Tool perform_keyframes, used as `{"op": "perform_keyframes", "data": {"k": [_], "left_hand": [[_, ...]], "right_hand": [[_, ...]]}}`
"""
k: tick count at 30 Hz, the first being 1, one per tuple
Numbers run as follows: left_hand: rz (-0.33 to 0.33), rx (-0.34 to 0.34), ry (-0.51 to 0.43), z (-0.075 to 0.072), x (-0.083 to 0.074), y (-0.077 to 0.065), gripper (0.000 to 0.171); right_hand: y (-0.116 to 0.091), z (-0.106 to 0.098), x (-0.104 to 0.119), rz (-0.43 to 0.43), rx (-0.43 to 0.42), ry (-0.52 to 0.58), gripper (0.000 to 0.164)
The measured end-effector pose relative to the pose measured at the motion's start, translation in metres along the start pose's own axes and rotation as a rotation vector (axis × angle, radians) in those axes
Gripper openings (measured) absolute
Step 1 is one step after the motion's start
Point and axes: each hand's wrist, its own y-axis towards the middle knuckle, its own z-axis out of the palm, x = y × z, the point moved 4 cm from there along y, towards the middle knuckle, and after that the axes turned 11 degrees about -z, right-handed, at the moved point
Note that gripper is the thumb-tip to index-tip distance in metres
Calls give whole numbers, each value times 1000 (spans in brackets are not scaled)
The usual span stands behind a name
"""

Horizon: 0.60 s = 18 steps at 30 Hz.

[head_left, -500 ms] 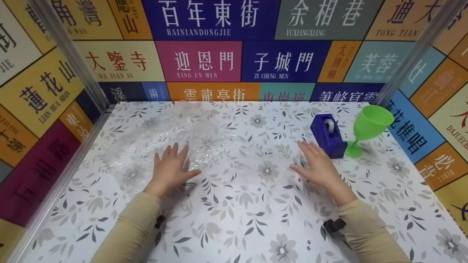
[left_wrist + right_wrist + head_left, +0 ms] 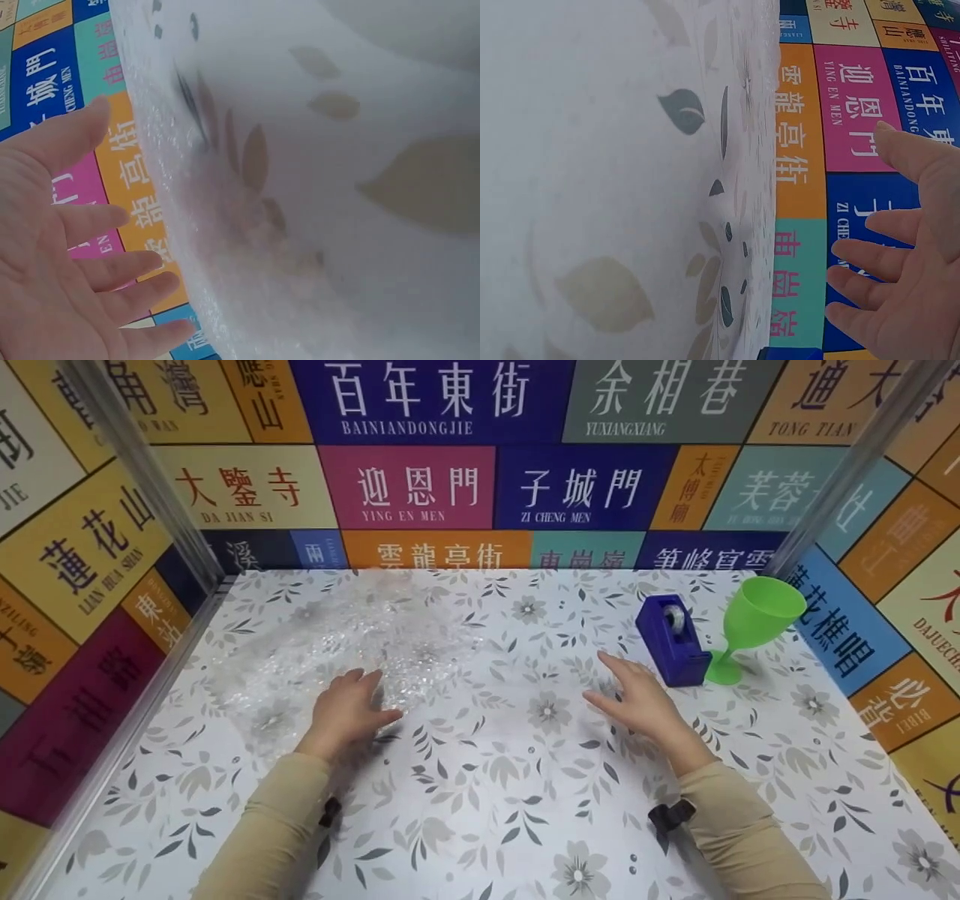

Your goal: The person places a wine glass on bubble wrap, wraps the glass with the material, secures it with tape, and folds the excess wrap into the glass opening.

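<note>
Beyond left hand (image 2: 345,714), clear plastic (image 2: 364,636); near right hand (image 2: 643,702), tape dispenser (image 2: 670,652); hands loosely outstretched.

The table (image 2: 465,825) is white with a grey leaf-and-flower print, the plastic wrap (image 2: 352,641) at ten o'clock clear, the tape dispenser (image 2: 666,645) at two blue, the cup (image 2: 756,619) there lime green, and the wall (image 2: 420,484) at twelve many-coloured patchwork.

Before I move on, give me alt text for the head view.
A person's left hand hovers by clear bubble wrap, their right hand near a blue tape dispenser and green goblet; both are empty, over a floral tablecloth.
</note>
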Motion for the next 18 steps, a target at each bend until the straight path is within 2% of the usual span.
{"op": "perform_keyframes", "data": {"k": [8, 13, 18], "left_hand": [[-50, 82, -43, 9, -3, 0, 83], [-59, 115, -12, 13, -5, 1, 83], [-21, 80, 32, 14, -10, 1, 43]], "right_hand": [[9, 9, -1, 10, -10, 129, 70], [17, 13, -1, 36, 10, 168, 70], [24, 13, -1, 80, 47, 231, 70]]}}
